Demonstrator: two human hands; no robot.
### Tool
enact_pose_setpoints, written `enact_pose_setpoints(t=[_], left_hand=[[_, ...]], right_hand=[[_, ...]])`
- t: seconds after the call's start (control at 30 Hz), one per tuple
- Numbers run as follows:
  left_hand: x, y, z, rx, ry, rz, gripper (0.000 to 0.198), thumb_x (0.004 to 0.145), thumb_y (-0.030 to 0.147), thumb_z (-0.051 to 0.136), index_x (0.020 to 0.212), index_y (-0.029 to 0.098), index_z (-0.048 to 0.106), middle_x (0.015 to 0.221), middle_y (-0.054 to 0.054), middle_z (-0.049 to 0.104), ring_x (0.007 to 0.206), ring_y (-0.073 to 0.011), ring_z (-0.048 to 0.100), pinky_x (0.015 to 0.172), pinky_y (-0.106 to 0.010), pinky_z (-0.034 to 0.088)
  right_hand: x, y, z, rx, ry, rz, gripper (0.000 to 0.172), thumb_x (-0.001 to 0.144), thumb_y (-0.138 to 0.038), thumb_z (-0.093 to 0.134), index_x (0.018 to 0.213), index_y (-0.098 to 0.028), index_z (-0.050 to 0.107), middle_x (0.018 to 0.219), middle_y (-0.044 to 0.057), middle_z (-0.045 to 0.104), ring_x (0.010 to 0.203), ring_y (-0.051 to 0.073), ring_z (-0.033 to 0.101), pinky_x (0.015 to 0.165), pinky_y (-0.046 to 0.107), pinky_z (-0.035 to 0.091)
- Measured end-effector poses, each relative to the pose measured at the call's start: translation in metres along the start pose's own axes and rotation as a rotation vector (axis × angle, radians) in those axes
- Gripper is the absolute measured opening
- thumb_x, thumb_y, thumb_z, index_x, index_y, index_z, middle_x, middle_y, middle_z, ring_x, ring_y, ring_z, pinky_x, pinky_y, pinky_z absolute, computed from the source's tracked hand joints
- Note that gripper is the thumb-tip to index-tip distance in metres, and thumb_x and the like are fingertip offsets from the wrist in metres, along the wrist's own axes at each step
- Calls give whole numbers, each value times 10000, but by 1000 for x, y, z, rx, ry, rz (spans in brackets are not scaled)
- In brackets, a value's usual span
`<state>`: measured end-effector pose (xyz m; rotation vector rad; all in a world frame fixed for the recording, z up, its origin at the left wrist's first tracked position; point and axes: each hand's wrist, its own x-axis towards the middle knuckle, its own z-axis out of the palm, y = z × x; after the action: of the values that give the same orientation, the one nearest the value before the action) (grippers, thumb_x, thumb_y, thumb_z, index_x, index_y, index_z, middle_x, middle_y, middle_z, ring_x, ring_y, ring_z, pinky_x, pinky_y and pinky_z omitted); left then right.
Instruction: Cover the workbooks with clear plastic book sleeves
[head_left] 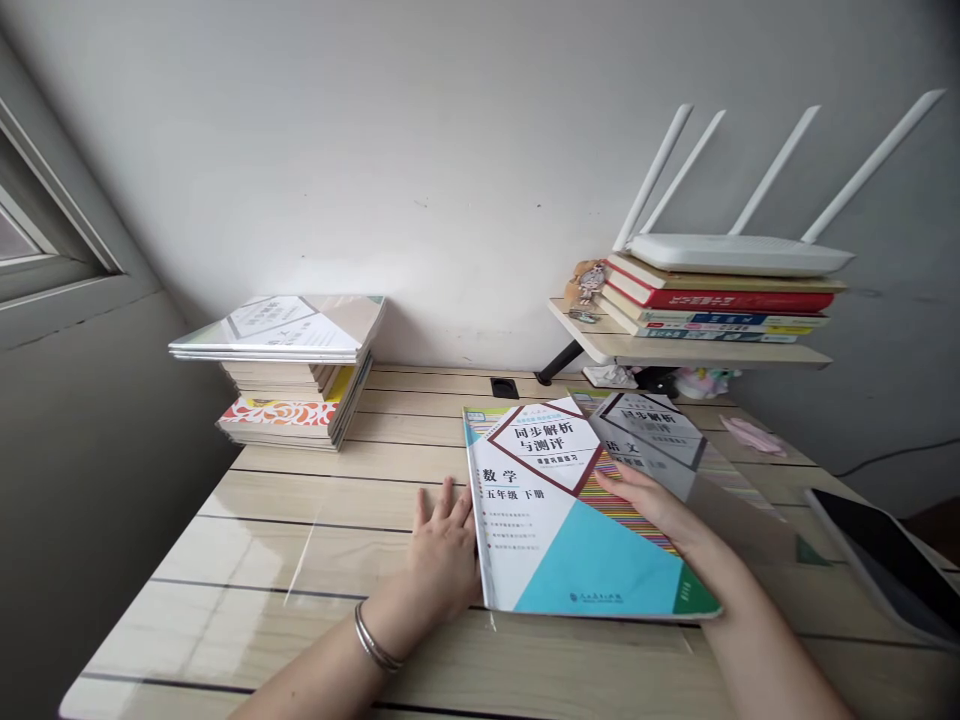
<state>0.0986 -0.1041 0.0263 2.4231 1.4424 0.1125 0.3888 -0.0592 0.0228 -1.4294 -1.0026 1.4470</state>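
Note:
A maths workbook (600, 555) with a white, blue and striped cover lies in front of me, tilted slightly. My right hand (652, 505) grips its right side, thumb on the cover and the other fingers hidden underneath. Against the workbook's left edge, my left hand (446, 548) rests palm down on the desk with its fingers spread. A bracelet circles the left wrist. Partly covered by the maths workbook and my right arm, a grey-covered Chinese workbook (675, 440) sits behind it to the right.
At the back left stands a stack of books (281, 415), topped by more workbooks (277, 325). A raised shelf (637, 350) on the right bears several books (727, 300) and a white router (735, 252). A tablet (885, 555) lies at the desk's right side, near a pink item (752, 436).

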Motion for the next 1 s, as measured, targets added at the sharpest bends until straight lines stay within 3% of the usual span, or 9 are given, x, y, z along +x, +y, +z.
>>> enact_pose_setpoints(t=[0.13, 0.27, 0.43, 0.53, 0.67, 0.8, 1.0], left_hand=[[3, -7, 8, 12, 45, 7, 614, 892, 400, 287, 1471, 215, 195, 1537, -10, 163, 1410, -300, 101, 1103, -597, 78], [4, -12, 12, 49, 71, 15, 613, 884, 429, 315, 1457, 220, 250, 1535, -27, 193, 1396, -309, 156, 1091, -600, 127], [6, -14, -2, 58, 90, 57, 569, 854, 440, 412, 1392, 260, 368, 1493, -39, 319, 1338, -308, 268, 1050, -546, 254], [17, -18, -14, 82, 72, 99, 421, 869, 336, 406, 1280, 283, 483, 1434, -38, 400, 1229, -287, 401, 975, -495, 360], [47, -30, -28, 89, 85, 37, 339, 876, 214, 382, 1183, 205, 525, 1291, -116, 462, 1143, -254, 481, 925, -391, 423], [75, -38, -34, 105, 56, -6, 371, 883, 297, 417, 1234, 204, 491, 1167, -124, 472, 1040, -250, 567, 880, -360, 450], [99, -36, -40, 106, 28, -87, 483, 866, 359, 433, 1316, 184, 429, 1100, -149, 565, 976, -279, 609, 817, -371, 465]], right_hand=[[4, 3, -15, -93, 150, 20, 373, 693, -397, 699, 1029, -246, 639, 1194, 53, 640, 1170, 316, 534, 966, 453, 463], [6, 4, -23, -153, 313, 64, 429, 698, -420, 686, 1078, -232, 624, 1262, 73, 588, 1235, 309, 467, 993, 439, 439], [-4, 0, -13, -89, 94, 64, 362, 707, -389, 685, 1035, -245, 639, 1191, 56, 640, 1157, 298, 549, 960, 424, 470], [-7, 0, -7, -71, 19, 45, 308, 710, -354, 679, 995, -241, 646, 1104, 45, 688, 1118, 292, 581, 959, 460, 461], [-4, 4, -6, -126, 83, 15, 239, 708, -348, 679, 925, -249, 668, 1114, 44, 683, 1140, 294, 565, 1006, 470, 408], [2, 9, -11, -220, 162, -58, 294, 684, -352, 711, 961, -260, 674, 1221, 31, 622, 1255, 294, 452, 1069, 498, 302], [5, 14, -14, -227, 150, -50, 377, 670, -370, 719, 1030, -274, 666, 1256, 32, 597, 1277, 301, 422, 1061, 509, 307]])
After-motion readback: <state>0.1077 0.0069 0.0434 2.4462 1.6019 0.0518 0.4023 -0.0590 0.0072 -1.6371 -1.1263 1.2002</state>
